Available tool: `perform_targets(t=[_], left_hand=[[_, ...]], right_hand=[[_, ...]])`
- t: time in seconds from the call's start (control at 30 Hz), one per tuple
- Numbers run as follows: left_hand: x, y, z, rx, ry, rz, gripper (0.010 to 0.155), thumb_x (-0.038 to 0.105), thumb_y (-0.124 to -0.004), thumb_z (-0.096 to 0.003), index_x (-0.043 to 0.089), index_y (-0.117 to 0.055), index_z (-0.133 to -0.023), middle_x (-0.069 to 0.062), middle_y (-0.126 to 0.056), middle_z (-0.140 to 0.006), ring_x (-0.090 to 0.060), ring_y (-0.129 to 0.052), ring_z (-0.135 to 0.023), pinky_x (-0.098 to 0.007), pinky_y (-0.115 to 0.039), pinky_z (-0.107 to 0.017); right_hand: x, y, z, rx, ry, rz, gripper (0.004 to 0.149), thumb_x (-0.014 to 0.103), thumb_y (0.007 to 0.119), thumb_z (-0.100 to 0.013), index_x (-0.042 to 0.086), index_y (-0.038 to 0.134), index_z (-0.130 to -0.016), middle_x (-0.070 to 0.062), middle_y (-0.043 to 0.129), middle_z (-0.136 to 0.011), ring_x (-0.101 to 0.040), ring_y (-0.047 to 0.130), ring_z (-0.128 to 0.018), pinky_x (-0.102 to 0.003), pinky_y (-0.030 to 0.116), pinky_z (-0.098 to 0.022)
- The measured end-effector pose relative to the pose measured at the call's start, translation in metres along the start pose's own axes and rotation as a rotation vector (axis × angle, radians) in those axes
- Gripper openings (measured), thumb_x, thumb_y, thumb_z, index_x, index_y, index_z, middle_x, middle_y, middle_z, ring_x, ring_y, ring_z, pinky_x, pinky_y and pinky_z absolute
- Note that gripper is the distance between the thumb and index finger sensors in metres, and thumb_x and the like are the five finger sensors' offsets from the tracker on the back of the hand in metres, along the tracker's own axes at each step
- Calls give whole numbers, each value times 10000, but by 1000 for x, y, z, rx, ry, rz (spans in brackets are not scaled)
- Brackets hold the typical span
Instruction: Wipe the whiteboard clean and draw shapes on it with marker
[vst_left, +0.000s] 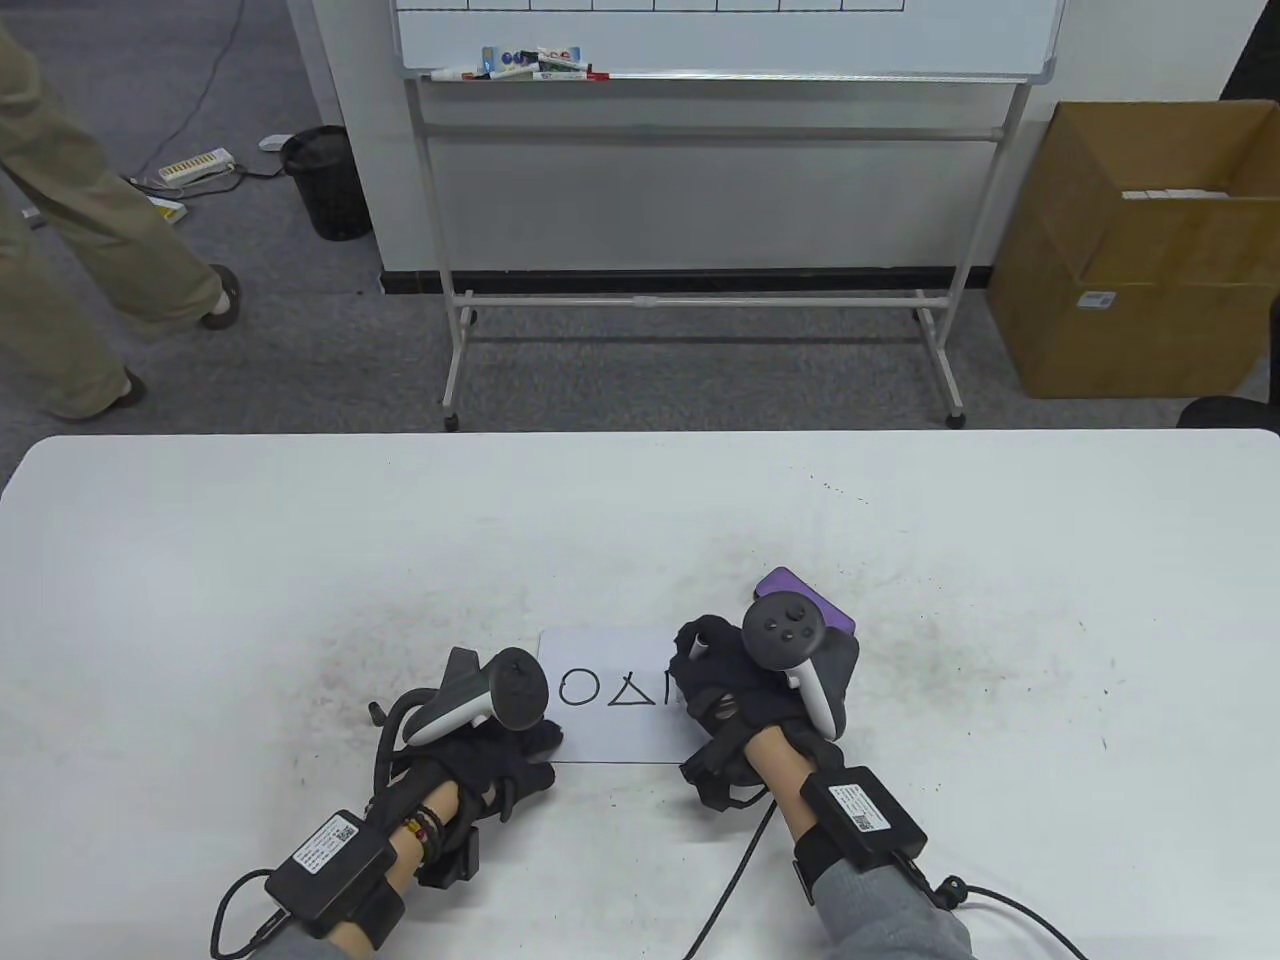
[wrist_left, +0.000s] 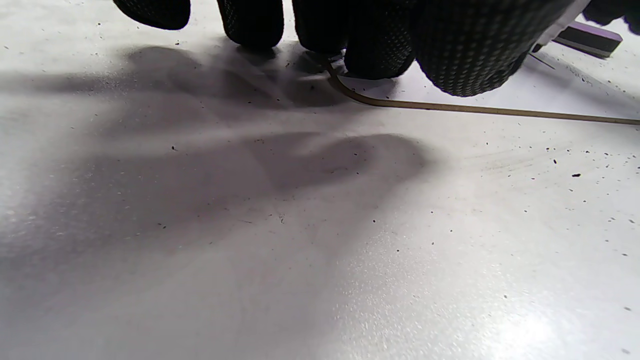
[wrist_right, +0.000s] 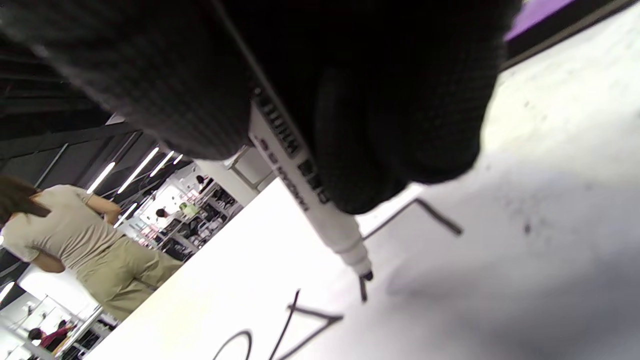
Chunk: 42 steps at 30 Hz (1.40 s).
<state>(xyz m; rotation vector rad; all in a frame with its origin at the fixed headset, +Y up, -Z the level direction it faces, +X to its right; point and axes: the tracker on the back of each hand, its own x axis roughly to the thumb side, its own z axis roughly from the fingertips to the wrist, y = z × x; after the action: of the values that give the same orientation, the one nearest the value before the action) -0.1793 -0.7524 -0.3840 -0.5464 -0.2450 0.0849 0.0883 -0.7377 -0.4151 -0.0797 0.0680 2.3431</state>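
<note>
A small whiteboard (vst_left: 610, 722) lies flat on the white table (vst_left: 300, 560), with a circle (vst_left: 578, 688) and a triangle (vst_left: 632, 692) drawn in black. My right hand (vst_left: 697, 655) grips a white marker (wrist_right: 310, 195). Its black tip (wrist_right: 366, 275) touches the board at the end of a short stroke, beside two joined lines of a partly drawn third shape (wrist_right: 415, 210). My left hand (vst_left: 530, 750) rests on the board's lower left corner, its fingertips (wrist_left: 465, 60) pressing down at the board's edge (wrist_left: 450, 107). A purple eraser (vst_left: 812, 603) lies just behind my right hand.
Beyond the table stands a large whiteboard on a wheeled frame (vst_left: 720, 300), with markers on its ledge. A cardboard box (vst_left: 1130, 260) is at the right, a black bin (vst_left: 328, 180) at the left. A person in beige (vst_left: 70, 250) stands at far left.
</note>
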Motion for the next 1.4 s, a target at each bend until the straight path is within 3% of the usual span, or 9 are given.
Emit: perform_targets(t=[0.2, 0.63, 1.07, 1.23, 1.4], left_hand=[[0, 0, 0, 0, -2, 0, 618, 508, -745, -420, 353, -646, -1010, 70, -478, -1193, -309, -487, -1132, -648, -473, -783], [0, 0, 0, 0, -1, -3, 616, 505, -746, -420, 353, -647, -1008, 71, -477, -1194, -308, -489, -1132, -647, -473, -784], [0, -1, 0, 9, -1, -5, 611, 507, -741, -421, 356, -647, -1006, 70, -479, -1193, -306, -493, -1130, -645, -478, -782], [1, -3, 1, 21, 0, 10, 630, 517, -738, -415, 340, -642, -1012, 54, -474, -1193, -317, -485, -1129, -643, -486, -780], [2, -2, 3, 113, -14, -3, 634, 522, -738, -401, 327, -678, -1002, 28, -555, -1176, -322, -587, -1098, -636, -535, -765]], right_hand=[[2, 8, -1, 7, 16, 22, 466, 369, 943, -354, 229, 888, -796, -92, 947, -779, -289, 1124, -529, -346, 975, -365], [-20, -15, 1, -39, 93, 17, 473, 372, 946, -349, 215, 893, -792, -95, 952, -768, -279, 1127, -520, -348, 975, -354], [-28, -20, 2, -34, 104, -26, 474, 373, 944, -353, 219, 888, -798, -96, 951, -772, -293, 1124, -520, -348, 974, -360], [-29, -32, 14, -69, 63, -119, 473, 371, 941, -354, 218, 881, -797, -92, 941, -775, -293, 1110, -518, -351, 958, -366], [-22, -45, 38, -69, 16, -142, 469, 376, 934, -364, 224, 876, -804, -86, 936, -784, -285, 1107, -531, -345, 960, -368]])
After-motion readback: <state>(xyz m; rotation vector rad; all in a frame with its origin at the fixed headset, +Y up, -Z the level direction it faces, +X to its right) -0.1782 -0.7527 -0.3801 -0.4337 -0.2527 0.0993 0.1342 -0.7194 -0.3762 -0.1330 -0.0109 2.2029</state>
